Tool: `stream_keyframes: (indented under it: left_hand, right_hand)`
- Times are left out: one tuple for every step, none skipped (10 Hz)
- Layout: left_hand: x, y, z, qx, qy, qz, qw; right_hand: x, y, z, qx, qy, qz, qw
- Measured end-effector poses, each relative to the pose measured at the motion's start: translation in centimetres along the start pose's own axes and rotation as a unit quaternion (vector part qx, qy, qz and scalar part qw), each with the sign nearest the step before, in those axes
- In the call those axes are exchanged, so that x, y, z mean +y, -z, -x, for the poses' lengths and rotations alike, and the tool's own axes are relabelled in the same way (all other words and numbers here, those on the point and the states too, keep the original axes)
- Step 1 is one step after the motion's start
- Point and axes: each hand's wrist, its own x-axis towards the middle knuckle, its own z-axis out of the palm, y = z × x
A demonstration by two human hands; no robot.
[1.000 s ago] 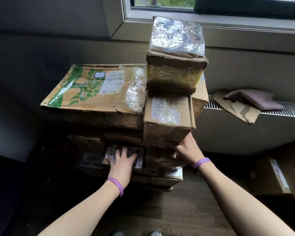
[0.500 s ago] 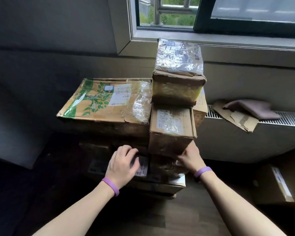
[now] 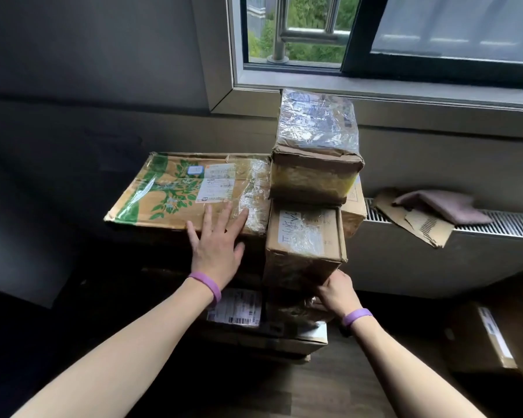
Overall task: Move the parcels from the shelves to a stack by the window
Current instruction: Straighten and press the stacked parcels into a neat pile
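Note:
A stack of cardboard parcels stands below the window (image 3: pixel 296 28). A wide flat box with green leaf print (image 3: pixel 175 191) lies on the left of the stack. My left hand (image 3: pixel 216 239) rests flat on its near edge, fingers straight. To the right, a small brown box with a taped label (image 3: pixel 304 236) carries a film-wrapped box (image 3: pixel 316 146). My right hand (image 3: pixel 334 289) touches the lower right corner of the small brown box; its fingers are partly hidden. Lower parcels with white labels (image 3: pixel 236 307) sit in shadow beneath.
A white radiator (image 3: pixel 420 260) runs along the wall to the right, with torn cardboard (image 3: pixel 417 221) and a folded cloth (image 3: pixel 441 203) on top. Another box (image 3: pixel 480 336) stands on the dark wooden floor at the far right. A dark wall is on the left.
My left hand rose from the low labelled parcel to the near edge of the leaf-print box and spread flat. My right hand stayed at the small brown box's base. The view tilted up.

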Motion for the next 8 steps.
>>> stream_keyframes:
  left_hand:
    - [0.0, -0.2, 0.0, 0.005, 0.000, -0.025, 1.000]
    - [0.0, 0.2, -0.2, -0.023, 0.005, -0.008, 1.000]
    - [0.1, 1.9, -0.5, -0.075, 0.020, 0.040, 0.996]
    - [0.5, 4.2, -0.4, -0.097, 0.028, 0.065, 0.993]
    - [1.5, 6.8, -0.4, -0.089, 0.040, 0.095, 0.991]
    - [2.5, 9.6, -0.2, -0.077, 0.042, 0.119, 0.989]
    - [2.8, 11.8, 0.3, -0.087, 0.047, 0.169, 0.981]
    - [2.6, 14.0, 0.4, -0.103, 0.039, 0.225, 0.968]
  right_hand:
    - [-0.3, -0.1, 0.2, 0.011, -0.003, -0.001, 1.000]
    - [-0.9, 0.6, 0.6, -0.023, 0.000, 0.016, 1.000]
    - [-1.5, 2.5, 1.4, -0.059, -0.010, 0.036, 0.998]
    - [-2.6, 5.9, 2.7, -0.059, -0.013, 0.008, 0.998]
    - [-4.3, 9.4, 3.2, 0.013, 0.008, -0.011, 1.000]
    - [-6.6, 12.3, 3.3, 0.075, -0.006, -0.038, 0.996]
    - [-8.8, 14.0, 3.5, 0.081, 0.021, -0.023, 0.996]
    - [-11.4, 15.0, 4.1, 0.078, 0.069, -0.010, 0.995]
